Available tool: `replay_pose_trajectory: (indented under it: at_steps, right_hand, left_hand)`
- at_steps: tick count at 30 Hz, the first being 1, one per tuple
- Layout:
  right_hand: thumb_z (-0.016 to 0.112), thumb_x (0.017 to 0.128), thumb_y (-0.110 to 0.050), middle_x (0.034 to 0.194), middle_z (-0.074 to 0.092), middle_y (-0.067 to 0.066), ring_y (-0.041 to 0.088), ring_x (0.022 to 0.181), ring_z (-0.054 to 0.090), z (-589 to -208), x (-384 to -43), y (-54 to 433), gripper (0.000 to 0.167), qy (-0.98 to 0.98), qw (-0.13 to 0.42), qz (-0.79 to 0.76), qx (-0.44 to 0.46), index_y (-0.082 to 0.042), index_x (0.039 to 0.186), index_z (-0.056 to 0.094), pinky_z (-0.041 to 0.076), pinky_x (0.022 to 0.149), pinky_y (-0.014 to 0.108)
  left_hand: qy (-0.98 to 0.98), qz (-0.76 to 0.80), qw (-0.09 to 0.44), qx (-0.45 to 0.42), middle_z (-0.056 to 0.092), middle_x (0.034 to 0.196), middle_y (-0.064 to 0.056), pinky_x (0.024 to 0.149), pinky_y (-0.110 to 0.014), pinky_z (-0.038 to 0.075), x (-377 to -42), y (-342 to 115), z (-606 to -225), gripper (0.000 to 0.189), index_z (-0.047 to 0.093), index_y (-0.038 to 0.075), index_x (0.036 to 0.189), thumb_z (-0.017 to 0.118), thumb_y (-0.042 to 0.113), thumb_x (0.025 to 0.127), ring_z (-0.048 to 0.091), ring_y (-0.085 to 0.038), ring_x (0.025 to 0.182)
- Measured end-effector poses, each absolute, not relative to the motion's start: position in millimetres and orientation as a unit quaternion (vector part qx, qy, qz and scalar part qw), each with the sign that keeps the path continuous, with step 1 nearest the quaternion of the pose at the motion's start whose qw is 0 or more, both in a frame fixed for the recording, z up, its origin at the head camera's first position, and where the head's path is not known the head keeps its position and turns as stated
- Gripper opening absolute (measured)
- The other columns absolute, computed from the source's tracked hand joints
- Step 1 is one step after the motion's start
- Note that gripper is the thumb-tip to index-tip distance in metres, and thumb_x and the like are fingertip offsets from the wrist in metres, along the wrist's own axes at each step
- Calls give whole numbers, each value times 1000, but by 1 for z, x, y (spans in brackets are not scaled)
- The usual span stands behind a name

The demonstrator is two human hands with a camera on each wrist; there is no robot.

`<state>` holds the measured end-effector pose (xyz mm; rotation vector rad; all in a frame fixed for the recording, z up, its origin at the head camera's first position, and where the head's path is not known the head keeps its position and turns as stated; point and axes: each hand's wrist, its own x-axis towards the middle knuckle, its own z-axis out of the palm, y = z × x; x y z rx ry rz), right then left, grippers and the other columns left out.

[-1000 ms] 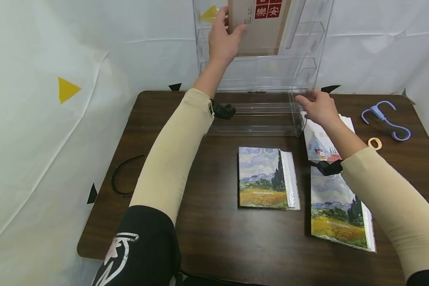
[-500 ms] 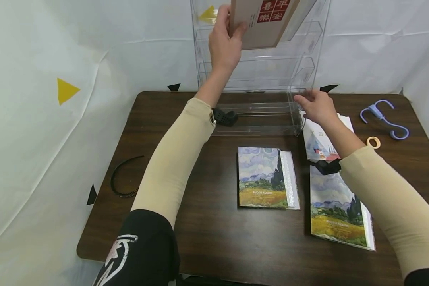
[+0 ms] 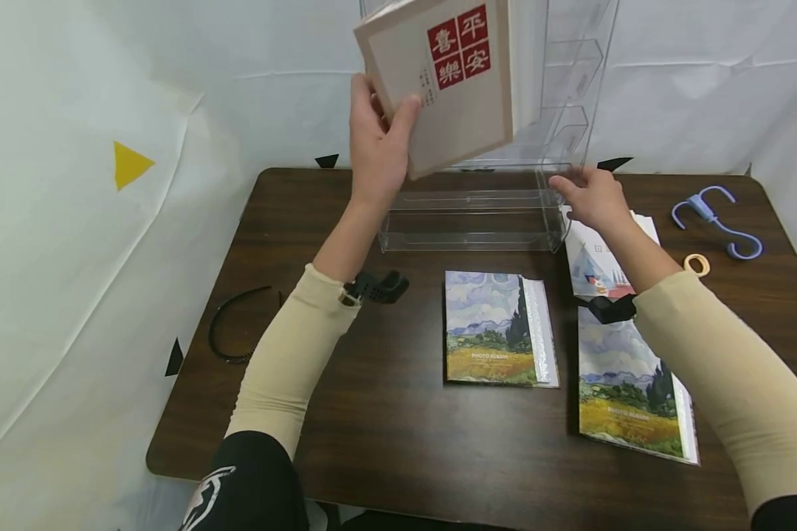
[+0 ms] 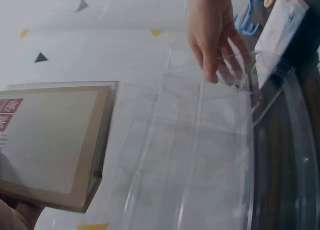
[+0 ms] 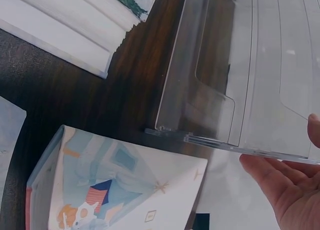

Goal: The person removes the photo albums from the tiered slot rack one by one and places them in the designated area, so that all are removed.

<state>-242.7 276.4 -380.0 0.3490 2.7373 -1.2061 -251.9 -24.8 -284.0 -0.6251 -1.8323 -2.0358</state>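
In the head view my left hand [image 3: 380,155] grips the left edge of a beige book [image 3: 465,118], thumb on its front. Four red squares with white characters mark the cover. The book is tilted in the air before a clear plastic tiered rack [image 3: 471,241], covering part of it. Its brown-edged cover [image 4: 50,140] fills the left wrist view's lower left. My right hand [image 3: 594,198] holds the rack's right side near the bottom. In the right wrist view, the right hand's fingers [image 5: 285,185] lie outside the clear side panel, with the thumb on the other side.
Two photo albums with a painted landscape, one central [image 3: 488,328] and one right [image 3: 627,391], lie on the brown table [image 3: 385,442]. A white illustrated album [image 3: 594,258] lies partly under my right arm. Around them are a blue hook [image 3: 704,210], a tape roll [image 3: 696,265] and a black band [image 3: 215,332].
My left hand has drawn the beige book out of the rack, bringing it left, lower and nearer, and tilting it. My right hand stays on the rack's side.
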Motion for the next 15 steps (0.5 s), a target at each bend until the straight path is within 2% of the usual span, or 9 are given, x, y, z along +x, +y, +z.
replay_pose_trajectory:
  at_steps: [3, 6, 15]
  right_hand:
    - [42, 101, -52, 153, 29, 29, 49, 131, 40, -381, -243, 279, 81, 908, 67, -398, 115, 3, 155, 16, 40, 99, 55]
    - [41, 101, -52, 153, 29, 30, 49, 132, 39, -382, -243, 281, 81, 908, 68, -397, 113, 3, 155, 16, 40, 99, 55]
    - [41, 101, -53, 153, 30, 29, 48, 133, 39, -381, -243, 284, 81, 908, 63, -397, 114, 3, 154, 18, 42, 98, 54]
  left_hand:
    - [-669, -705, 136, -191, 57, 120, -21, 84, -35, 53, -226, -44, -295, 21, 39, -2, 119, 49, 2, 101, 62, -25, 105]
    - [-687, -699, 113, -165, 58, 118, -18, 79, -35, 53, -208, -63, -321, 21, 39, 0, 119, 49, 6, 102, 63, -25, 100]
    - [-739, -670, 28, -59, 62, 114, -15, 73, -40, 54, -158, -119, -394, 24, 39, 3, 122, 50, 10, 102, 64, -28, 96]
